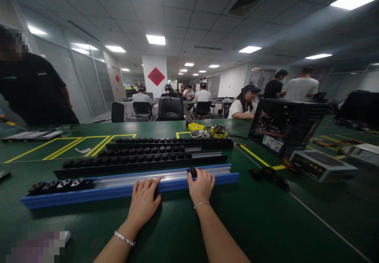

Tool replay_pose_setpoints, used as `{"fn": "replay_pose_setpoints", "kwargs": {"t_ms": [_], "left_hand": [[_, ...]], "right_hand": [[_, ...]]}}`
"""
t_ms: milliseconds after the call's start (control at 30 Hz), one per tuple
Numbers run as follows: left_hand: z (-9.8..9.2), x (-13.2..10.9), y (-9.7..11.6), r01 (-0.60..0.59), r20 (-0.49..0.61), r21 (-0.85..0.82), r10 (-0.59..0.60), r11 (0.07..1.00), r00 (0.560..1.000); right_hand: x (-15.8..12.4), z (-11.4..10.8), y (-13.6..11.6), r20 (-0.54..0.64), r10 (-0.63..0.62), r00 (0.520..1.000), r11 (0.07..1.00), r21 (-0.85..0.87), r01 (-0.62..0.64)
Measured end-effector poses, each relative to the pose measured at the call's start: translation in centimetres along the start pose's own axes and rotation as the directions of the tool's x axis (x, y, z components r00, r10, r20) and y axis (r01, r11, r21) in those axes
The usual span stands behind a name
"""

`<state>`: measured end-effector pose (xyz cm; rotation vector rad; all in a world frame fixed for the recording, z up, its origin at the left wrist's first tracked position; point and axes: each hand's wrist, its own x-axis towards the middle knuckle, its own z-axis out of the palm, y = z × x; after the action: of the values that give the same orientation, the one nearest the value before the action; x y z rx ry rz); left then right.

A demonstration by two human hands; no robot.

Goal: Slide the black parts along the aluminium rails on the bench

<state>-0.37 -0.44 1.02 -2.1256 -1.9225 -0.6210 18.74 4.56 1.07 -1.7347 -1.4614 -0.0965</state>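
A long blue tray with a metal rail lies across the green table in front of me. Several black round pieces sit in a row at its left end. My left hand rests flat on the tray's front edge, fingers stretched out. My right hand is curled over the rail and pinches one black round piece near the tray's right end. Behind it lie three black rails filled with more black pieces.
An open black computer case and a flat box stand at the right. A yellow bin and a metal bowl sit behind the rails. A person in black stands at the left; others sit at far desks.
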Motion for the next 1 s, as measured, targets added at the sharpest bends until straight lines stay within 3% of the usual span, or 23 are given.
{"fn": "replay_pose_setpoints", "kwargs": {"t_ms": [700, 1000], "left_hand": [[-0.1, 0.1, 0.0, 0.010, 0.018, -0.006, -0.010, 1.000, 1.000], [0.2, 0.0, -0.2, -0.004, -0.004, -0.007, 0.004, 1.000, 1.000]], "right_hand": [[0.8, -0.1, 1.6, -0.080, 0.067, 0.995, 0.997, -0.037, -0.070], [1.5, -1.0, 1.6, -0.004, 0.077, 0.997, 0.994, -0.083, -0.077]]}}
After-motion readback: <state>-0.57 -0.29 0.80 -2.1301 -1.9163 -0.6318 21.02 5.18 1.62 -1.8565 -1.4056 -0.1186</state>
